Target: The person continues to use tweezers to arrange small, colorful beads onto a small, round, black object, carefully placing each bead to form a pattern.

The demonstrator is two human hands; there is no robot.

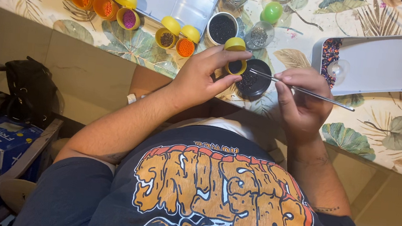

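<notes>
A small yellow capsule (236, 62) with its lid flipped up sits at the table's near edge, pinched between the thumb and fingers of the left hand (204, 76). It rests against the rim of a shallow black dish (256, 79) holding a scatter of tiny dark beads. The right hand (303, 100) is closed around a thin metal needle (306, 91), whose tip reaches over the dish toward the capsule (whether it touches the beads is too fine to tell).

Just beyond stand a round tub of black beads (222, 28) and a small clear cup (259, 35). To the left, more open yellow and orange capsules (122, 12) hold beads of orange, purple and brown. A green egg-shaped capsule (272, 12) lies farther back. A white tray (387, 62) to the right holds mixed dark beads in one corner, all on a leaf-patterned tablecloth (395, 132).
</notes>
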